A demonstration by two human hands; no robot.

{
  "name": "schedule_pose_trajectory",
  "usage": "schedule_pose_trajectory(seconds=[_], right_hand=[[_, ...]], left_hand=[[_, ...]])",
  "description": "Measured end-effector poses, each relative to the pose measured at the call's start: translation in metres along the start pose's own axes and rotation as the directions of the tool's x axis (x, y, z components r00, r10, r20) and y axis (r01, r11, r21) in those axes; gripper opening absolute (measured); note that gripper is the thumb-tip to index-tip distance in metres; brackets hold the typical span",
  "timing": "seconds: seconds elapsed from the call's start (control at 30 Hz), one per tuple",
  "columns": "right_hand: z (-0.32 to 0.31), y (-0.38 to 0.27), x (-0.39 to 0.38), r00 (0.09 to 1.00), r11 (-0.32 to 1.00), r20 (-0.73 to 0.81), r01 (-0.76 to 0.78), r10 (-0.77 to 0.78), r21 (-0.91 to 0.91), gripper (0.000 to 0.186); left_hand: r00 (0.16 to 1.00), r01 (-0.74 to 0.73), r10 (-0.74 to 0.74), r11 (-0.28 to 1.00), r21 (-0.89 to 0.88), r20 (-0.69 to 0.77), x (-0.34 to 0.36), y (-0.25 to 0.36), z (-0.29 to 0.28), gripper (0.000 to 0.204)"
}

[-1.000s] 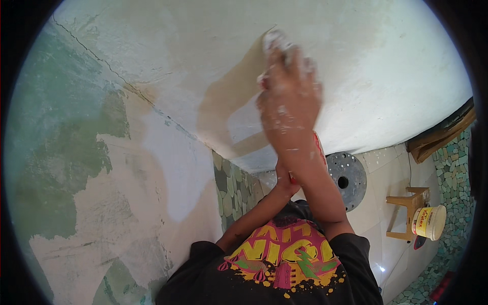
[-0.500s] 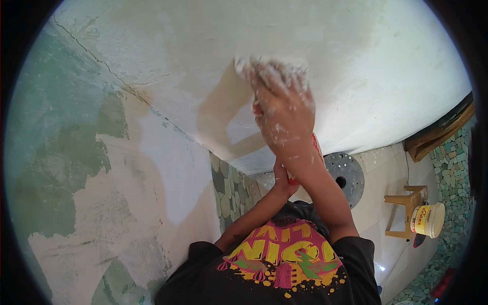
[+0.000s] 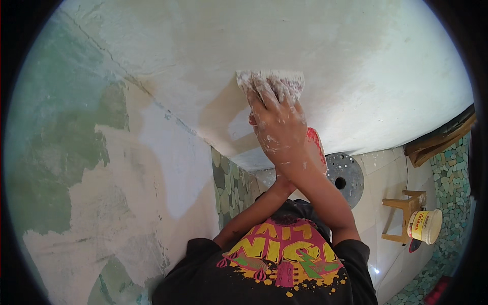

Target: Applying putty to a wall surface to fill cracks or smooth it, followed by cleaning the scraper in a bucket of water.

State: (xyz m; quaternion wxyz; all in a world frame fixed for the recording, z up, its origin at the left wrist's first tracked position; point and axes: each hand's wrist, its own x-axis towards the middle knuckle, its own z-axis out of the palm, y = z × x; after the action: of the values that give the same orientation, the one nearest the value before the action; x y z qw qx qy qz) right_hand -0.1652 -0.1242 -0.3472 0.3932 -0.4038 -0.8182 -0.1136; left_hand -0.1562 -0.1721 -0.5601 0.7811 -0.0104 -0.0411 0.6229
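My right hand (image 3: 278,124), spotted with white putty, is closed around a wide putty knife (image 3: 295,77). The blade lies against the pale wall (image 3: 345,56), its face coated in putty. Lower down, my left hand (image 3: 285,185) sits behind my right forearm, most of its fingers hidden. A red flat piece (image 3: 317,145) smeared with whitish putty shows past the right wrist, apparently held up by the left hand. A shadow of the hand and knife falls on the wall to their left.
A cracked corner line (image 3: 127,76) separates this wall from the patchy green and beige wall (image 3: 101,183). Below at right are a grey perforated disc (image 3: 351,175), a tan stool (image 3: 404,203) and a yellow-and-white bucket (image 3: 426,226). Brown material (image 3: 442,140) lies along the right edge.
My right hand and the putty knife have moved slightly down the wall and a little left. More of the red piece now shows beside my right wrist; the left hand is more hidden.
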Motion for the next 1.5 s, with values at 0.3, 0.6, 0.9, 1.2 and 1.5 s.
schedule_pose_trajectory(seconds=[0.3, 0.6, 0.9, 1.2, 1.5], right_hand=[[-0.028, -0.016, 0.034, 0.977, 0.991, -0.194, 0.105, -0.087, 0.088, 0.048], [0.046, -0.016, 0.032, 0.957, 0.979, -0.208, 0.197, -0.203, -0.048, 0.062], [0.025, -0.028, 0.006, 0.986, 0.987, 0.036, 0.16, -0.161, 0.033, 0.056], [0.014, 0.011, 0.004, 0.991, 0.996, -0.118, 0.062, -0.07, -0.07, 0.066], [-0.05, 0.085, -0.077, 0.968, 0.753, 0.015, -0.204, 0.25, 0.625, 0.041]], left_hand=[[0.984, 0.001, 0.025, 0.989, 0.148, -0.176, 0.0, 0.008, 0.026, 0.057], [0.978, -0.025, 0.037, 0.998, 0.06, -0.205, 0.008, 0.012, -0.004, 0.056], [0.997, -0.064, 0.066, 0.997, 0.033, -0.042, 0.009, 0.014, -0.005, 0.057], [0.976, 0.064, -0.035, 0.989, 0.133, -0.214, 0.005, 0.008, 0.013, 0.057], [0.965, 0.261, -0.26, 0.965, 0.026, -0.026, 0.01, 0.036, 0.028, 0.088]])
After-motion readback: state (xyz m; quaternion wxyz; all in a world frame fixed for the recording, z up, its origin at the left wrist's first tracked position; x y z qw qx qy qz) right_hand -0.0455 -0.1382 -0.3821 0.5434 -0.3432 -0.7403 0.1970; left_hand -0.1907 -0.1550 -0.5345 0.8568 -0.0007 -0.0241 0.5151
